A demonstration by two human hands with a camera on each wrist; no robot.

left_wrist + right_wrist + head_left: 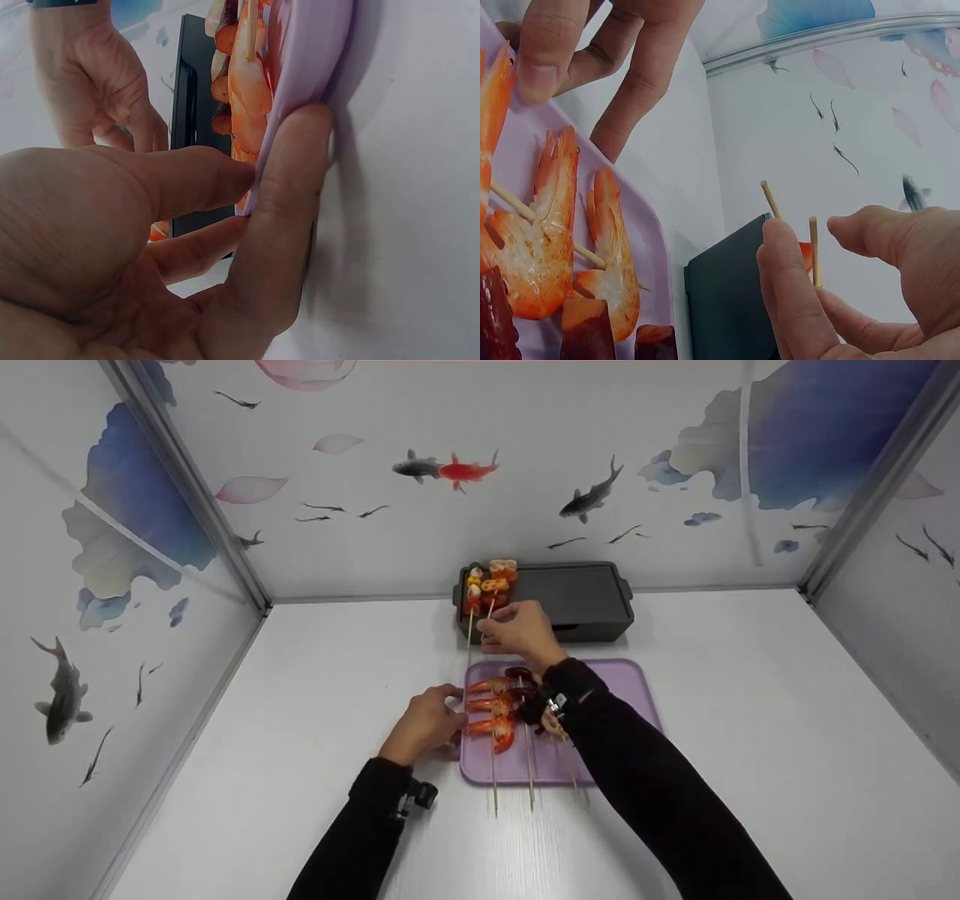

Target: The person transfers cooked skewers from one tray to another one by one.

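Observation:
My left hand (pixel 426 724) pinches the left rim of a lilac tray (pixel 474 771), thumb and fingers on either side of the edge in the left wrist view. Shrimp on a skewer (pixel 492 706) lie on the tray nearest that hand. My right hand (pixel 521 634) is at the front left of a dark grey grill (pixel 577 589), beside the sticks of two skewers. One carries orange-brown chunks (pixel 496 585), the other small mixed balls and pieces (pixel 473 591). In the right wrist view, a gap separates the thumb from the bare stick (pixel 814 251) and the fingers are loosely spread.
Beside the shrimp lies a skewer of dark red pieces (pixel 519 673). A paler skewer (pixel 553 725) is partly hidden under the right wrist. The grill stands behind the tray, against the back wall (pixel 337 562). White panels with painted fish enclose the white table (pixel 322 682).

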